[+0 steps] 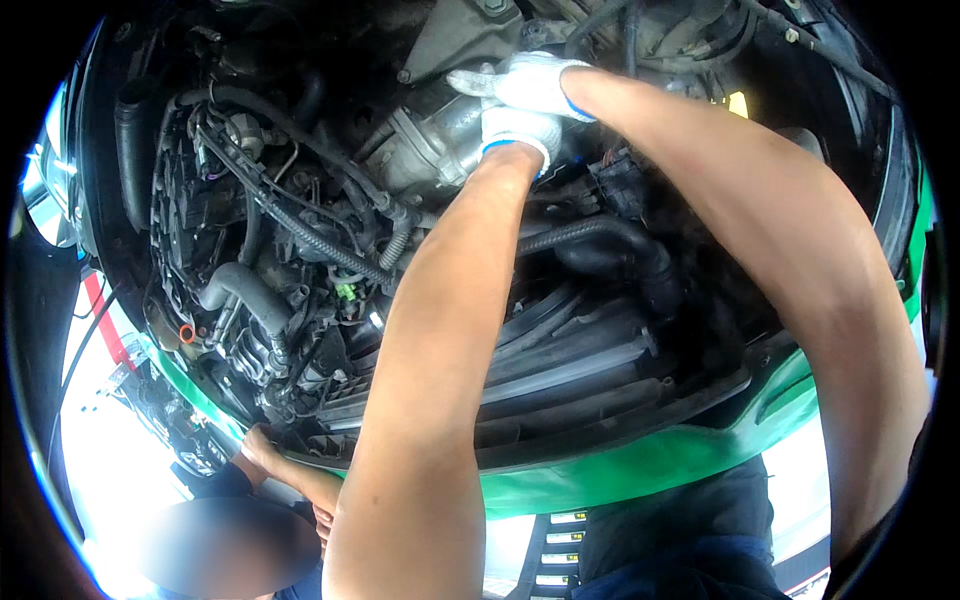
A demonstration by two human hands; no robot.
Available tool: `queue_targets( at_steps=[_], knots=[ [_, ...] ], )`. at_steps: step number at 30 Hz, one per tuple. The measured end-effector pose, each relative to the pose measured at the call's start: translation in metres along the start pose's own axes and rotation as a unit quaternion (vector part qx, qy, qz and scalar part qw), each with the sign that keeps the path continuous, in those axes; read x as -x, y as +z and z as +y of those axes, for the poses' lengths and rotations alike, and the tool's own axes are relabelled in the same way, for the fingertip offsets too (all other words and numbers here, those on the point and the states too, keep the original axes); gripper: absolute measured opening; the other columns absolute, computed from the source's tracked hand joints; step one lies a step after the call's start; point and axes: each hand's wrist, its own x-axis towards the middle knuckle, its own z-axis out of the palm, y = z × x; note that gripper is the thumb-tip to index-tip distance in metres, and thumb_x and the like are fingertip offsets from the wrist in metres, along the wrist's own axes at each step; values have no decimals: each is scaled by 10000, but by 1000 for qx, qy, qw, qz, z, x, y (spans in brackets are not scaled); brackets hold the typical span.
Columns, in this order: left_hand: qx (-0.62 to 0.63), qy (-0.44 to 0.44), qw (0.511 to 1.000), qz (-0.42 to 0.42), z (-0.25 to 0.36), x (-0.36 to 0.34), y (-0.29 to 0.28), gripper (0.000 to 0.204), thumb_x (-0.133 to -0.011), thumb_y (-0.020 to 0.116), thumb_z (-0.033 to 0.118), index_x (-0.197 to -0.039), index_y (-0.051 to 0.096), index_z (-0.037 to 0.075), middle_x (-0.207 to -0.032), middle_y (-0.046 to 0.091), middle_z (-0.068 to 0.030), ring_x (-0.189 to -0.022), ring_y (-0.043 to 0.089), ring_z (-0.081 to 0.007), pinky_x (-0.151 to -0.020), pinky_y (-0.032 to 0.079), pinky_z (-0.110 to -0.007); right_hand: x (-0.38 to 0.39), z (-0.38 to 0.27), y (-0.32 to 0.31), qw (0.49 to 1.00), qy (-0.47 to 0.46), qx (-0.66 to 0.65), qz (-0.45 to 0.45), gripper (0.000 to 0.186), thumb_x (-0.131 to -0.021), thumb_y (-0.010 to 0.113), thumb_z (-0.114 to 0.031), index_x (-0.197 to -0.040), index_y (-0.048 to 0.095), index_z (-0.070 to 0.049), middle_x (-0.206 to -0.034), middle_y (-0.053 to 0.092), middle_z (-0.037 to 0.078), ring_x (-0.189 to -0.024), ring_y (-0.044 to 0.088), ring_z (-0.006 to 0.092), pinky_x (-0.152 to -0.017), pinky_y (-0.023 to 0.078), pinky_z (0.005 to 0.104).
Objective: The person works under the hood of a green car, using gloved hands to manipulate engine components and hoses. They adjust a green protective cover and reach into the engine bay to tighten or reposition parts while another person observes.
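Note:
My right hand, in a white glove with a blue cuff, reaches deep into a car's engine bay. Its visible fingers stretch out leftward over a grey cast-metal housing. Just below it is my left hand, gloved the same way and overlapped by the right one. The left fingers are hidden, and whether they hold anything cannot be made out. Above the hands sits a grey metal bracket with a bolt.
Hoses and wiring crowd the left side. A black ribbed hose and the radiator's top edge lie beneath my arms. A green cover lines the front. Another person's bare hand rests at the lower left edge.

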Motion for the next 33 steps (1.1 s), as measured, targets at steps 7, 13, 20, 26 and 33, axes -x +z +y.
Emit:
queue_targets(
  at_steps=[7, 13, 20, 26, 33],
  knots=[
    [-33, 2, 996, 79, -1, 8, 5, 351, -986, 470, 304, -1279, 628, 193, -1313, 618, -116, -1226, 564, -290, -1037, 418, -446, 6, -9, -1, 1000, 2, -23, 16, 999, -808, 433, -861, -1253, 654, 5, -1283, 623, 266, -1224, 570, 397, -1031, 428, 457],
    [-26, -5, 997, -77, 20, -1, -21, 492, -1048, 311, 329, -1477, 422, 118, -1539, 408, -141, -1442, 336, -304, -1236, 133, -466, -11, 20, 8, 999, 18, -3, 42, 967, -829, 401, -839, -1250, 652, -5, -1314, 600, 264, -1270, 534, 401, -1057, 415, 449],
    [51, -89, 994, 44, -4, -3, 42, 502, -1044, 297, 347, -1480, 401, 122, -1542, 406, -138, -1443, 333, -300, -1222, 154, -493, -34, 18, 22, 992, 57, -110, 33, 715, -947, 506, -612, -1252, 644, 20, -1247, 659, 225, -1157, 609, 335, -990, 449, 391],
    [227, -150, 959, -84, 19, 3, -53, 544, -1033, 339, 331, -1477, 372, 19, -1530, 390, -199, -1423, 355, -312, -1190, 253, -397, -13, 15, 11, 979, 25, -203, -1, 677, -948, 563, -558, -1259, 626, 39, -1240, 660, 201, -1140, 617, 280, -982, 459, 375],
    [351, -232, 907, -6, 25, 7, -43, 651, -1024, 380, 356, -1534, 235, -20, -1587, 274, -246, -1486, 241, -350, -1225, 187, -401, -19, 20, 10, 986, 39, -161, 19, 768, -929, 550, -623, -1320, 582, 37, -1290, 630, 213, -1192, 590, 297, -1028, 431, 370]
  ],
)
